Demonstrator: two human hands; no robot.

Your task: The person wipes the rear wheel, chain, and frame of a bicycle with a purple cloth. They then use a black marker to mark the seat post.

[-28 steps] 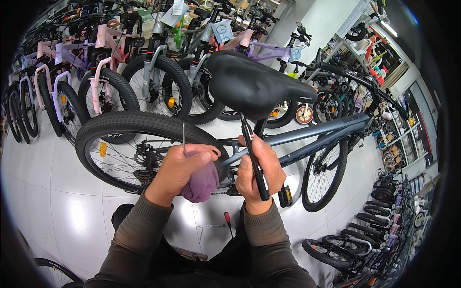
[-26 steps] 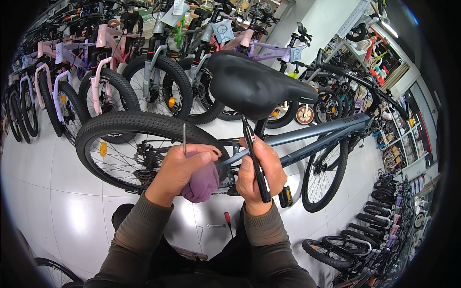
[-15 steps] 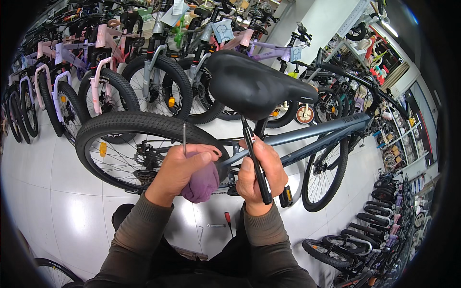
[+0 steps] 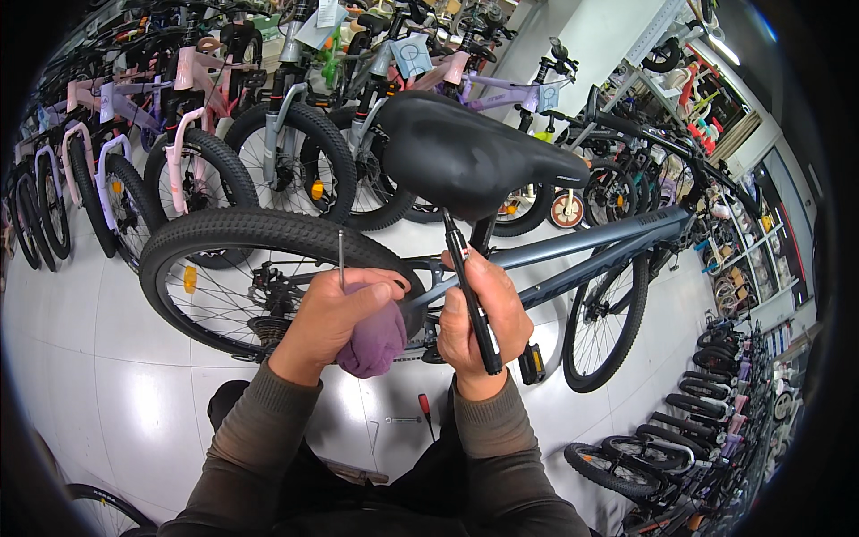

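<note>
My left hand [image 4: 329,315] is closed around a bunched purple cloth [image 4: 372,340], and a thin metal rod [image 4: 341,251] sticks up from the same grip. A small dark piece shows at its fingertips, too small to name. My right hand [image 4: 488,327] holds a black marker pen [image 4: 472,300] between thumb and fingers, its narrow end pointing up just below the black saddle [image 4: 474,152]. I cannot tell whether the pen touches the saddle. Both hands are above a grey-blue bicycle [image 4: 591,234], beside its rear tire [image 4: 206,234].
On the tiled floor lie a red-handled screwdriver [image 4: 425,410], a wrench [image 4: 403,420] and a hex key [image 4: 374,437]. Parked bicycles [image 4: 197,161] line the back left; more bicycles [image 4: 662,443] stand at right. A pedal [image 4: 531,364] juts out near my right hand.
My right hand and the pen have shifted slightly left and up in the picture, as has the saddle. My left hand keeps nearly the same place and grip.
</note>
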